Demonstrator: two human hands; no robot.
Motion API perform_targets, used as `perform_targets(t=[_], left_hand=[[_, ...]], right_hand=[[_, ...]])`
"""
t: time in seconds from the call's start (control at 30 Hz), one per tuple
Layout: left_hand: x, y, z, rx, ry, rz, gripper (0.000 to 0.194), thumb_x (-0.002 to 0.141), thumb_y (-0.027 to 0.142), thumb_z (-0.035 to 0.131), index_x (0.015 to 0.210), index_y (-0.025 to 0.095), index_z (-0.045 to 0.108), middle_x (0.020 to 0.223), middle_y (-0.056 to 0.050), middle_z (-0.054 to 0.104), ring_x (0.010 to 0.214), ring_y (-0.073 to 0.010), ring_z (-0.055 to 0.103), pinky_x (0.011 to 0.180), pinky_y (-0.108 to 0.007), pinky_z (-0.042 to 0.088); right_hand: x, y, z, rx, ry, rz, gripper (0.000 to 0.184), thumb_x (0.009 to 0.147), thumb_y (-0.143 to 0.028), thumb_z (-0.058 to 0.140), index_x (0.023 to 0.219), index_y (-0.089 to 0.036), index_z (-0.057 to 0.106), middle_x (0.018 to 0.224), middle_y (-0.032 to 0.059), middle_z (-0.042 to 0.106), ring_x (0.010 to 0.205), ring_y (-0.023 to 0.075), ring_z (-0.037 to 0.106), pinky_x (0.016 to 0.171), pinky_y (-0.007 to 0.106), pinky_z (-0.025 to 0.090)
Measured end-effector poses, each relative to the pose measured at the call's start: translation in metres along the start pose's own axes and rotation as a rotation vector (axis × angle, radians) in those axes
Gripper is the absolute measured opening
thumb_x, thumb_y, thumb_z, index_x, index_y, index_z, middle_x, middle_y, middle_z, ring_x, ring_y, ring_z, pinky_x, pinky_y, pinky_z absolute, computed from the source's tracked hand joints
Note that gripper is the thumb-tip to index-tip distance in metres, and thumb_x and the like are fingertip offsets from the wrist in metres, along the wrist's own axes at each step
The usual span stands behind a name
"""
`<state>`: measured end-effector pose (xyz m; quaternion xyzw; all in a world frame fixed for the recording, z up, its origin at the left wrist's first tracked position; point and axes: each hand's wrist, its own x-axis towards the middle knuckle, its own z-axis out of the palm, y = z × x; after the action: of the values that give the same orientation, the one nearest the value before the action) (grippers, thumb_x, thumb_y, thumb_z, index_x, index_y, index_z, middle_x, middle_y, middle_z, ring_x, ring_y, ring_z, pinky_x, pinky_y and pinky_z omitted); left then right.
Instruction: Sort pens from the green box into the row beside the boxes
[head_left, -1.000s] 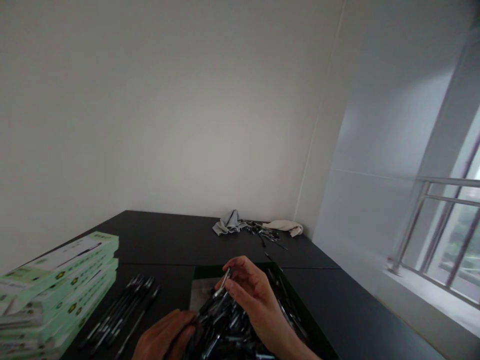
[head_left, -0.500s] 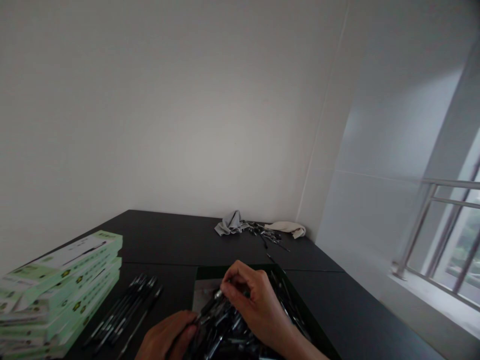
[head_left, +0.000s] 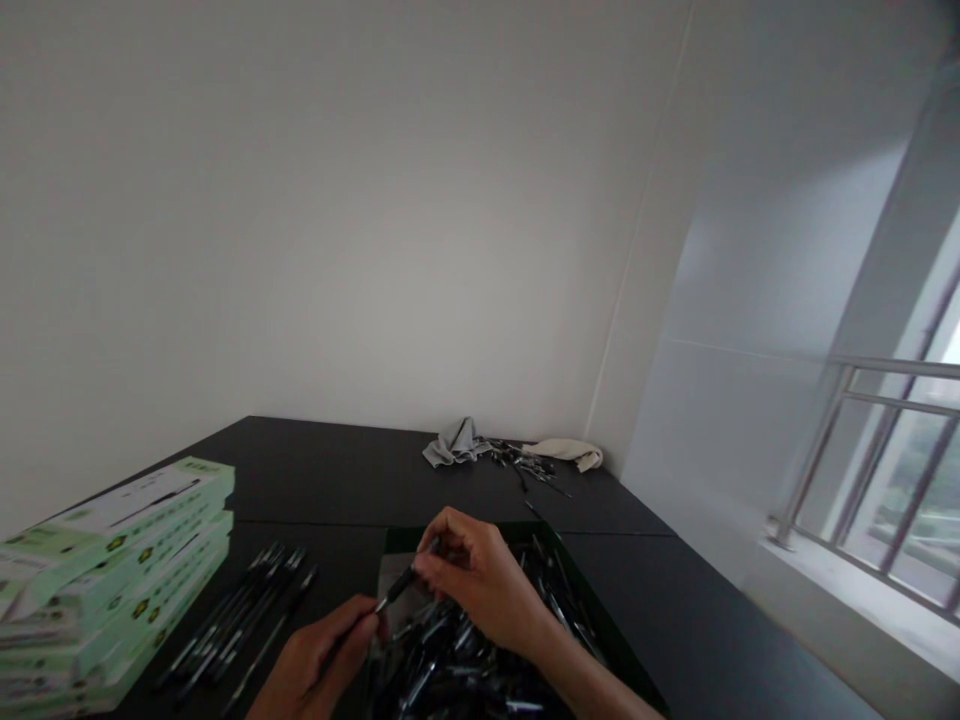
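Note:
A dark pen slants between my two hands, over the left side of a dark green box. My right hand pinches its upper end between thumb and fingertips. At the lower end, the thumb and forefinger of my left hand close on the pen. Beneath them, the box holds a jumble of black and clear pens. To the left of my left hand lies a row of black pens on the black table.
Green-and-white pen boxes are stacked at the left. Toward the back of the black table lie a grey cloth, a loose heap of pens and a cream cloth. A metal railing stands by the window at the right.
My right hand has shifted slightly left and up, and the pen between my hands now shows more clearly. The whole view has moved a little, sliding the scene leftward.

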<state>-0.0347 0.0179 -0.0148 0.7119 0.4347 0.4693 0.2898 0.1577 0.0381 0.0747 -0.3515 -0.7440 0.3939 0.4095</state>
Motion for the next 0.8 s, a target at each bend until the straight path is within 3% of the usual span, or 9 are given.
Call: perform_targets(t=[0.07, 0.2, 0.33, 0.5, 0.6, 0.67, 0.8], left_hand=[[0.004, 0.004, -0.001, -0.030, -0.063, -0.052, 0.032, 0.088, 0.046, 0.045, 0.075, 0.023, 0.063, 0.064, 0.003, 0.056, 0.060, -0.0129, 0.054, 0.056, -0.018, 0.042], [0.007, 0.009, -0.004, -0.062, -0.054, -0.074, 0.034, 0.088, 0.048, 0.043, 0.081, 0.020, 0.061, 0.058, 0.006, 0.047, 0.054, -0.0111, 0.047, 0.053, -0.019, 0.038], [0.007, 0.009, -0.006, -0.088, 0.033, -0.082, 0.037, 0.089, 0.050, 0.040, 0.093, 0.018, 0.057, 0.054, 0.007, 0.046, 0.050, -0.0117, 0.047, 0.050, -0.021, 0.038], [0.007, 0.005, -0.006, -0.049, 0.139, -0.055, 0.032, 0.089, 0.046, 0.042, 0.088, 0.019, 0.058, 0.050, 0.006, 0.050, 0.046, -0.0129, 0.051, 0.047, -0.023, 0.042], [0.007, -0.001, -0.008, 0.026, 0.286, -0.001, 0.029, 0.088, 0.043, 0.045, 0.103, 0.021, 0.055, 0.084, -0.004, 0.065, 0.078, -0.0191, 0.064, 0.072, -0.031, 0.052], [0.006, -0.005, -0.012, 0.097, 0.448, 0.027, 0.036, 0.088, 0.042, 0.047, 0.117, 0.022, 0.046, 0.114, -0.010, 0.057, 0.105, -0.0245, 0.056, 0.090, -0.043, 0.045], [0.001, -0.006, -0.015, 0.238, 0.654, 0.108, 0.033, 0.089, 0.034, 0.045, 0.120, 0.022, 0.042, 0.116, -0.012, 0.052, 0.107, -0.0273, 0.053, 0.090, -0.051, 0.043]], right_hand=[[0.005, 0.002, 0.003, 0.096, -0.052, 0.040, 0.013, 0.078, -0.028, 0.060, 0.080, -0.016, 0.054, 0.063, -0.0019, 0.057, 0.054, 0.0102, 0.053, 0.050, 0.020, 0.041], [0.019, 0.007, 0.002, 0.205, -0.066, 0.124, 0.017, 0.071, -0.027, 0.065, 0.074, -0.015, 0.053, 0.056, -0.0034, 0.056, 0.047, 0.0088, 0.050, 0.045, 0.019, 0.039], [0.034, 0.015, 0.003, 0.390, -0.017, 0.190, 0.021, 0.068, -0.030, 0.068, 0.075, -0.015, 0.055, 0.053, -0.0047, 0.055, 0.044, 0.0067, 0.045, 0.045, 0.018, 0.037], [0.040, 0.028, 0.029, 0.483, -0.128, 0.322, 0.031, 0.064, -0.036, 0.072, 0.078, -0.013, 0.057, 0.059, -0.0023, 0.058, 0.049, 0.0076, 0.050, 0.052, 0.022, 0.045], [0.050, 0.036, 0.045, 0.385, -0.128, 0.385, 0.025, 0.068, -0.033, 0.069, 0.073, -0.013, 0.056, 0.055, -0.0041, 0.055, 0.047, 0.0065, 0.048, 0.052, 0.021, 0.045], [0.065, 0.040, 0.053, 0.302, -0.167, 0.440, 0.020, 0.070, -0.028, 0.067, 0.069, -0.012, 0.055, 0.051, -0.0045, 0.053, 0.044, 0.0066, 0.047, 0.050, 0.022, 0.045], [0.108, 0.044, 0.074, 0.146, -0.378, 0.547, 0.021, 0.076, -0.026, 0.066, 0.068, -0.009, 0.059, 0.054, 0.0005, 0.058, 0.047, 0.0117, 0.054, 0.049, 0.027, 0.048]])
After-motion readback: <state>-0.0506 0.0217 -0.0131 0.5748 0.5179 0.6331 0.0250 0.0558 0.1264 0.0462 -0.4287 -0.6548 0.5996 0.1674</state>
